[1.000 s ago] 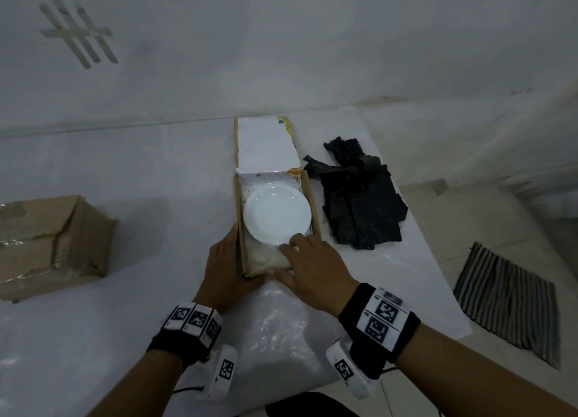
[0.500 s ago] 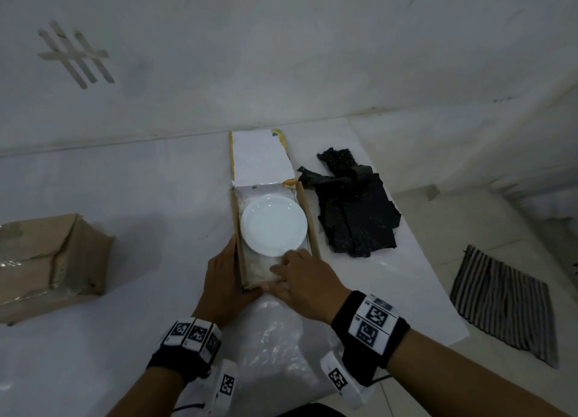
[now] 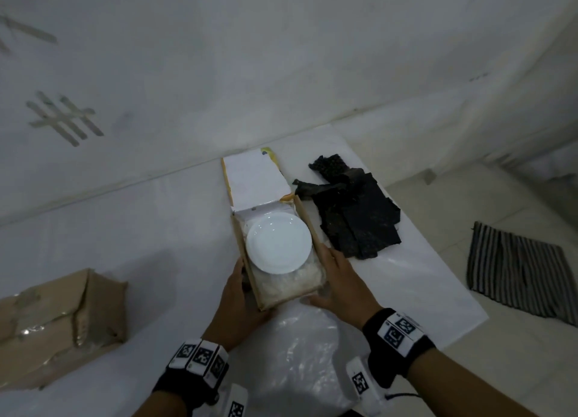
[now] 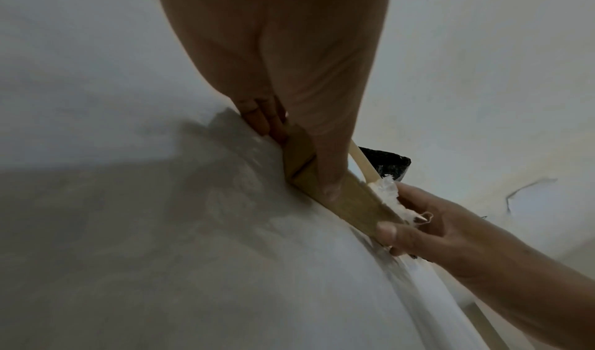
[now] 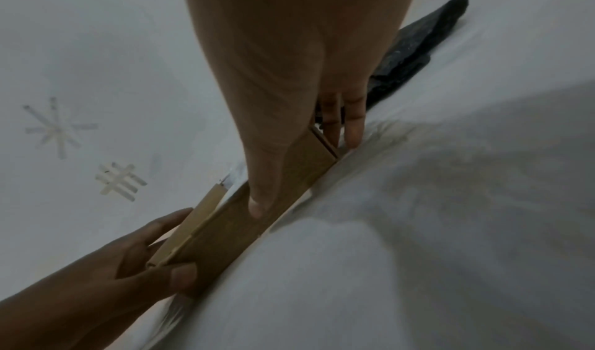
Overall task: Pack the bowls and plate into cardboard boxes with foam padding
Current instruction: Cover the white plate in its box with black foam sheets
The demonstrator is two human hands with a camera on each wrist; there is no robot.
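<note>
A white plate (image 3: 278, 243) lies on white foam padding (image 3: 291, 283) inside a shallow cardboard box (image 3: 307, 224) with its white lid (image 3: 255, 182) folded back on the far side. My left hand (image 3: 240, 294) grips the box's near left corner, thumb (image 4: 328, 177) on the front wall (image 4: 347, 203) and fingers along the left side. My right hand (image 3: 344, 285) grips the near right corner, thumb on the front wall (image 5: 241, 228) and fingers down the right side. No bowls are in view.
Black foam pieces (image 3: 356, 219) lie right of the box. A crumpled clear plastic bag (image 3: 300, 360) sits between my wrists. A second, closed cardboard box (image 3: 56, 319) stands at the left. The table's right edge drops to a floor with a striped cloth (image 3: 519, 276).
My right hand has left the foam at the box's near end and now holds the near right corner from outside. The left hand stays at the left corner.
</note>
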